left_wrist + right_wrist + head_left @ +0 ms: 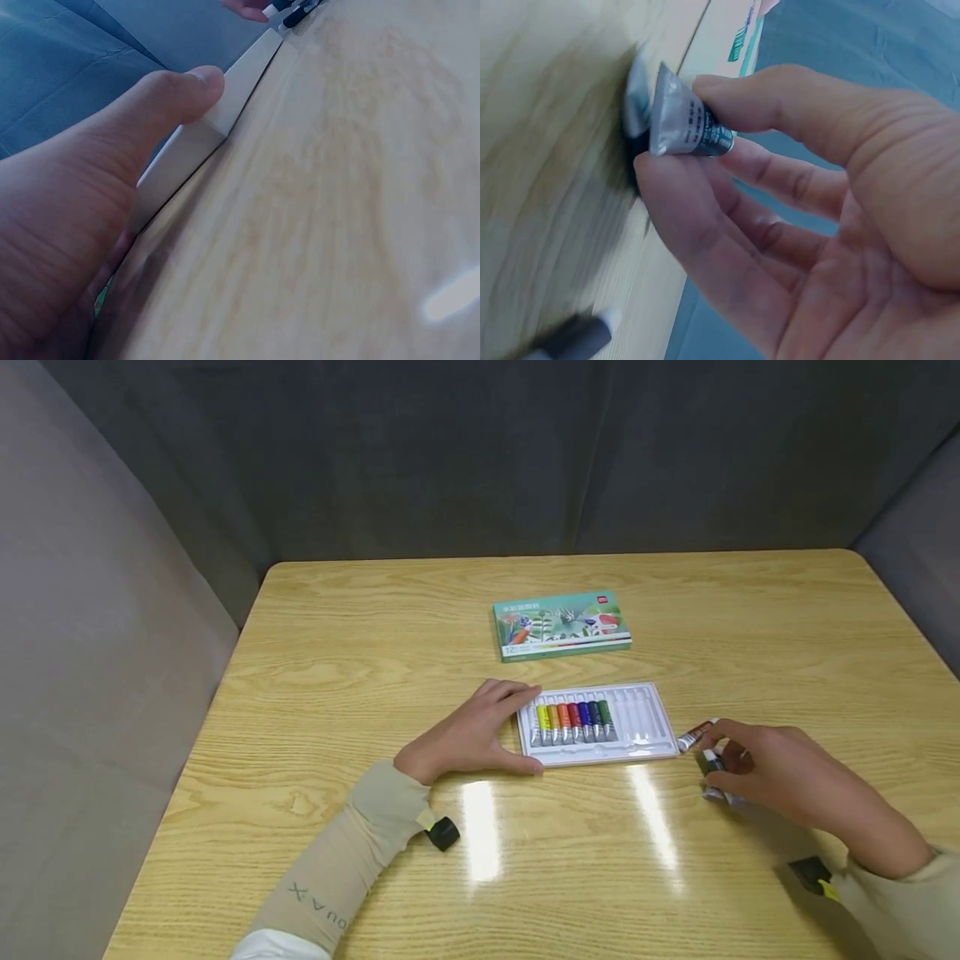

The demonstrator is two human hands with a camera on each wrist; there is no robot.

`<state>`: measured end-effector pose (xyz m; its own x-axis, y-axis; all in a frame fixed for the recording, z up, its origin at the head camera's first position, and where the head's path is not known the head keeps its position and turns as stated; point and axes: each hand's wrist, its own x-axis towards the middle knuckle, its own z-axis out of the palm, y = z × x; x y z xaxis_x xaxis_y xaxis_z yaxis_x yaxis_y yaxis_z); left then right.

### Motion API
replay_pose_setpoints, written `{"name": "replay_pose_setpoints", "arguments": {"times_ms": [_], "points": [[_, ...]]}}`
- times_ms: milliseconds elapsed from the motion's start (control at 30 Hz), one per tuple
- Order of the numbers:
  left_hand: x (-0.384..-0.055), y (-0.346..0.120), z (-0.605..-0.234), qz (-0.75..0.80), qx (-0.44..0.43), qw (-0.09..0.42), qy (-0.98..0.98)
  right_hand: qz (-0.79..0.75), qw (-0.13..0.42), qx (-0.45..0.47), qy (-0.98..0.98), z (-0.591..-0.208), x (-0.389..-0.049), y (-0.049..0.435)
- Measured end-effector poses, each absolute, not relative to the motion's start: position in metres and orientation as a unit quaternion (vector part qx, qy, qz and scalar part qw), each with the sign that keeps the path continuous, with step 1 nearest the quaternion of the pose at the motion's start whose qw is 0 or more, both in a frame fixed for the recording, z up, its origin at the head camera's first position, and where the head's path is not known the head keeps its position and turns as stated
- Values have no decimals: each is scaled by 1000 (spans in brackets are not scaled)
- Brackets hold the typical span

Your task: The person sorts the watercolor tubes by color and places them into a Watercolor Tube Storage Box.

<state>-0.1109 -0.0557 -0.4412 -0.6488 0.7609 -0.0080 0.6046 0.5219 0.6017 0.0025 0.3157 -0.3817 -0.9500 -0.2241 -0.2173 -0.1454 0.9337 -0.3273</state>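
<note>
A white tray [600, 753] of paint tubes lies mid-table, with a row of coloured tubes [570, 723] from white through yellow and red to green. Clear moulded slots show at its right end. My left hand [480, 731] holds the tray's left end, fingers at the far corner and thumb at the near one. Right of the tray, my right hand [780, 768] pinches a dark paint tube [694, 124] between thumb and fingers, its silver crimped end facing the wrist camera. Another dark tube [636, 97] lies beneath it on the table. Beside the tray's right corner is a brown tube [693, 737].
Behind the tray lies a green illustrated paint box [562, 627]. A dark tube with a white cap [577, 337] shows at the bottom of the right wrist view. The wooden table [337, 652] is bordered by a dark curtain [450, 460] at the back.
</note>
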Motion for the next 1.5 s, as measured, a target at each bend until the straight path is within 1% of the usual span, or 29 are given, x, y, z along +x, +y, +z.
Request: {"name": "replay_pose_setpoints", "arguments": {"times_ms": [267, 633, 967, 1500], "points": [[-110, -56, -441, 283, 393, 139, 864, -159, 100, -110, 976, -378, -11, 295], [-110, -55, -442, 283, 394, 138, 864, -176, 122, -93, 972, -370, -27, 273], [-111, -55, -440, 281, 396, 141, 863, -191, 109, -90, 971, -369, -46, 260], [-112, -57, -441, 282, 396, 140, 863, -209, 107, -77, 969, -374, -68, 245]]}}
